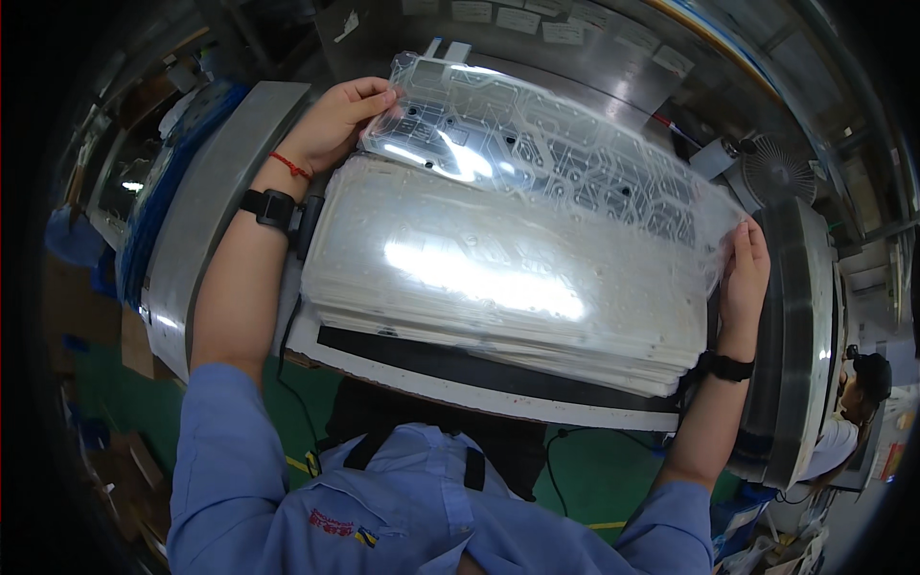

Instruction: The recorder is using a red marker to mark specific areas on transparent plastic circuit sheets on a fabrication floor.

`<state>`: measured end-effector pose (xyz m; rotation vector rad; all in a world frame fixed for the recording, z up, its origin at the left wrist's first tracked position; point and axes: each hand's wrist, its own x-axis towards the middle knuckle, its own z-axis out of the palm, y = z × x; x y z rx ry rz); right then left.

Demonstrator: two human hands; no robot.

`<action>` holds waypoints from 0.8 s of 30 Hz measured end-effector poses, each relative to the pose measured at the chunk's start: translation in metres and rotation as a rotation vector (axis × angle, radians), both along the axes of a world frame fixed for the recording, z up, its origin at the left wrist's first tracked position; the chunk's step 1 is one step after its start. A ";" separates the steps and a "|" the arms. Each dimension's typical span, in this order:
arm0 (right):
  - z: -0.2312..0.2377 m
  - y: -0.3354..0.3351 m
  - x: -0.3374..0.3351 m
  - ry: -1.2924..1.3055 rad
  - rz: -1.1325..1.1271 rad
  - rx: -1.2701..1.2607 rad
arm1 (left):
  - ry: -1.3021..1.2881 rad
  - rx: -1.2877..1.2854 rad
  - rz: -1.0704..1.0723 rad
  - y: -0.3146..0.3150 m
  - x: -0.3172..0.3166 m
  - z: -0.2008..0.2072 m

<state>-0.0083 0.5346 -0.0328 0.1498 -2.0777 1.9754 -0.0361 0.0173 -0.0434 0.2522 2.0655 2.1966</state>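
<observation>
A clear plastic sheet printed with fine circuit lines (537, 134) is stretched between my two hands, tilted up above a stack. My left hand (340, 115) pinches its far left corner between thumb and fingers. At its right end, my right hand (746, 273) grips the edge, with the fingers partly behind the film. Below lies a thick stack of translucent sheets (431, 230), with strong glare across its top and slightly uneven edges. Part of the stack's far side is hidden by the raised sheet.
The stack rests on a white-edged table with a black mat (383, 347). A metal panel (220, 192) stands at left, and another metal unit (791, 335) at right. Far right are a small fan (778, 171) and another person (853, 402). Cables hang below the table.
</observation>
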 end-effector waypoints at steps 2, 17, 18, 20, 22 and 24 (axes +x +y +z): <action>-0.002 0.000 -0.001 -0.008 0.006 -0.007 | -0.022 0.017 0.046 -0.002 -0.002 -0.002; -0.001 0.008 0.003 0.075 -0.039 0.048 | 0.045 0.084 -0.018 -0.004 0.002 0.006; -0.001 0.007 0.003 0.094 -0.045 0.029 | 0.079 0.105 -0.041 -0.010 0.001 0.004; 0.002 0.004 0.005 0.102 -0.031 -0.025 | 0.147 0.147 -0.086 -0.019 -0.001 -0.001; 0.005 0.002 0.008 0.078 -0.001 -0.087 | 0.066 0.158 0.072 0.005 0.005 0.009; 0.000 0.009 0.002 0.065 -0.046 -0.028 | 0.034 0.137 0.151 0.013 0.008 0.012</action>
